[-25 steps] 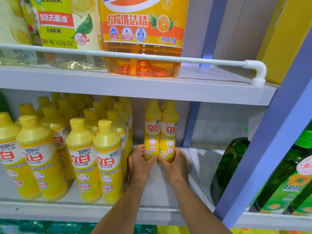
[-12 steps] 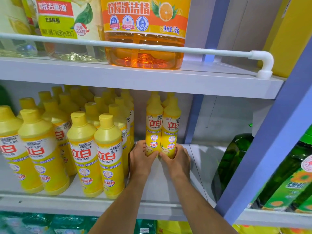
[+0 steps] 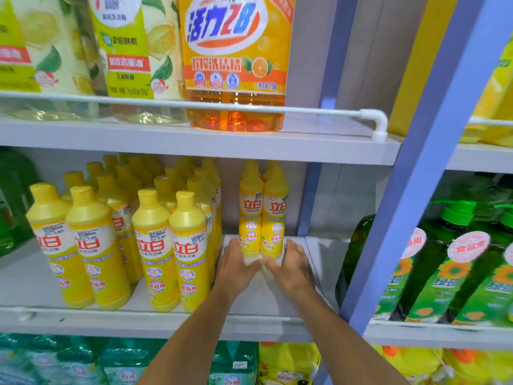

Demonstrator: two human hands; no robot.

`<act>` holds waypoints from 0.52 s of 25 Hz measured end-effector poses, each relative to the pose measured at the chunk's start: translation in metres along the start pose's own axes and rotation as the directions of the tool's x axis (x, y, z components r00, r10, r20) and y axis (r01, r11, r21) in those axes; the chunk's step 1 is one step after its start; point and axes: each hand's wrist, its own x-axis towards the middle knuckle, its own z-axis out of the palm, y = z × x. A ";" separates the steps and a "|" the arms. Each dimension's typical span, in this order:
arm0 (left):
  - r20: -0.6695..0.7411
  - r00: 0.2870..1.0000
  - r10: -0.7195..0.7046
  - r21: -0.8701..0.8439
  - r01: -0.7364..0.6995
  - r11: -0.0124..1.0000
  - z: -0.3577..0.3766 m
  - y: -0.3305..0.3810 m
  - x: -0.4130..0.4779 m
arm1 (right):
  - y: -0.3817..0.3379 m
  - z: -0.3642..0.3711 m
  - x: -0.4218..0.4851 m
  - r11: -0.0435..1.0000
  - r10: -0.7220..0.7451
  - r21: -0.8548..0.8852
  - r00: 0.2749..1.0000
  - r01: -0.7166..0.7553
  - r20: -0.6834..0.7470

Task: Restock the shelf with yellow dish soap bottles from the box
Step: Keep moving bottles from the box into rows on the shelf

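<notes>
Two yellow dish soap bottles [image 3: 251, 218] stand upright and touching, deep on the middle shelf [image 3: 263, 304], just right of the stocked rows [image 3: 155, 245]. Left hand [image 3: 236, 268] and right hand [image 3: 293, 266] cup their bases, thumbs meeting in front and fingers curved along the outer sides. Judgement: full, stiff plastic with a glossy label, likely slippery. Tall and narrow, so tippy. Grip low, around the body.
</notes>
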 end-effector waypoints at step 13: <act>0.465 0.834 0.296 0.671 -0.550 0.497 -0.130 0.045 -0.174 | -0.058 -0.090 -0.198 0.795 -0.146 -0.540 0.951 0.276 0.271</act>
